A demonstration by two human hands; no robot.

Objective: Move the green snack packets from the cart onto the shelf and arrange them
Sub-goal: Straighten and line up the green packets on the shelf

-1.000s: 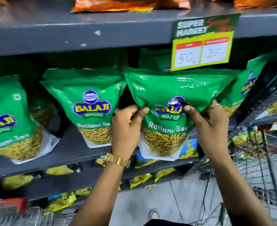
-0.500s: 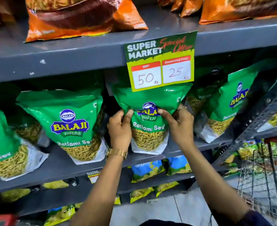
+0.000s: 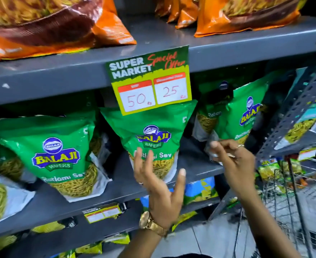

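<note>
- Packets of green sev stand in a row on the grey shelf (image 3: 153,185), leaning back; going left to right:
- Far left, a packet is cut off by the frame edge, only its green top and clear window showing.
- Left packet (image 3: 60,155) stands alone, tilted, its base near the shelf lip.
- Middle packet (image 3: 149,131) stands upright under the price tag (image 3: 149,81), which hangs over its top seam.
- Left hand (image 3: 160,187) hovers in front of the middle packet's clear lower half, palm open, fingers spread, gripping nothing; whether the fingertips touch the film I cannot tell.
- Right hand (image 3: 233,162) is blurred; its fingers look loosely curled at the lower corner of the right packet (image 3: 246,116), but I cannot tell whether they pinch it.
- Cart (image 3: 293,192), wire, sits at far right below the shelf end, with more packets inside, too blurred to count.
- Handling, as I judge it: each packet is light, air-puffed and soft, with glossy film that would slide under a flat palm and brittle contents that would crush if squeezed.
- Best hold, I think, is two hands at the side edges or a pinch on the flat top seam, setting the base down first so it stands.
</note>
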